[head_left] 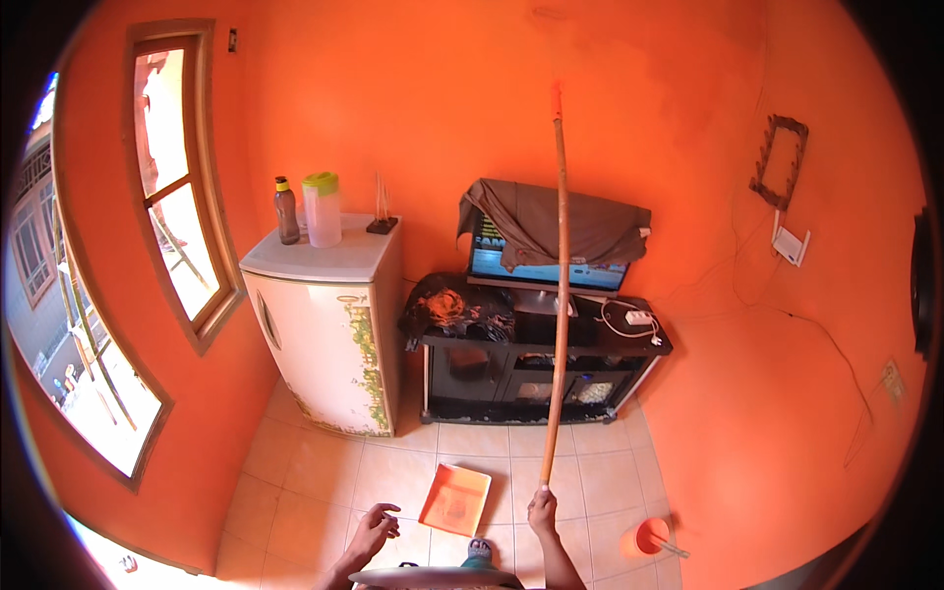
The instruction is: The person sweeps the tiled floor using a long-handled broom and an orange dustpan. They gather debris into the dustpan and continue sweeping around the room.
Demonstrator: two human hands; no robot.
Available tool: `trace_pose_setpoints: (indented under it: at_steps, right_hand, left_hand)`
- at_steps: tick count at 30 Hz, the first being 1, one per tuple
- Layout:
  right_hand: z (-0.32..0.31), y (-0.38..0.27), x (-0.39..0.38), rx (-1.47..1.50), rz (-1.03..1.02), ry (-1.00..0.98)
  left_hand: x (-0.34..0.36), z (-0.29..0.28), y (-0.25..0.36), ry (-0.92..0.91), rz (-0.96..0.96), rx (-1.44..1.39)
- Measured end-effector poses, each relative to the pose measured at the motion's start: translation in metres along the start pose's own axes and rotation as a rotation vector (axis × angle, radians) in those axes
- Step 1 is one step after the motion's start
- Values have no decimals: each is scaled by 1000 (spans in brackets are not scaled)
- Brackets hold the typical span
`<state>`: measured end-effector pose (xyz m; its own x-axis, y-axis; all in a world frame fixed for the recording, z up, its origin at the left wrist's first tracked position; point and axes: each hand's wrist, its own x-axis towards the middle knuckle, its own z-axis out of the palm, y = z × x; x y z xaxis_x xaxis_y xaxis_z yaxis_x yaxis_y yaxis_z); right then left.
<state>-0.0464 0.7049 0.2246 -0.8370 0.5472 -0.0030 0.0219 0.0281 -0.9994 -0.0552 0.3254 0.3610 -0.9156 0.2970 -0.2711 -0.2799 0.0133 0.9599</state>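
Long pole point(562, 285), one, centre to upper centre of the frame. Darker patch point(698, 108), upper right, on orange wall point(393, 88); we judge coating well advanced, some unevenness left. Paint tray point(463, 473), lower centre. Bucket point(632, 540), lower right. Right hand point(542, 509), lower centre, gripping the pole. Left hand point(374, 531), left of it, relaxed, half-curled, holding nothing.

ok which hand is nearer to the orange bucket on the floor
Right. In this view the right hand, closed around the long pole, is left of the bucket; the left hand, holding nothing visible, is farther left, past the tray.
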Motion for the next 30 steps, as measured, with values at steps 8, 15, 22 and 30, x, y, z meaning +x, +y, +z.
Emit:
trace_pose_setpoints:
  at_steps: [8, 15, 22, 30]
  right_hand:
    - [-14, 19, -49, -43, 40, -11]
    - [-31, -46, 37, 18, -5, -45]
    - [-42, -189, 161, 28, -64, -122]
    - [-13, -322, 279, 91, -139, -129]
  left_hand:
    - [16, 31, 10, -129, 73, 21]
    - [45, 77, 1, -76, 72, -58]
    - [83, 135, 8, -69, 160, -154]
    - [80, 156, -8, 133, 161, -291]
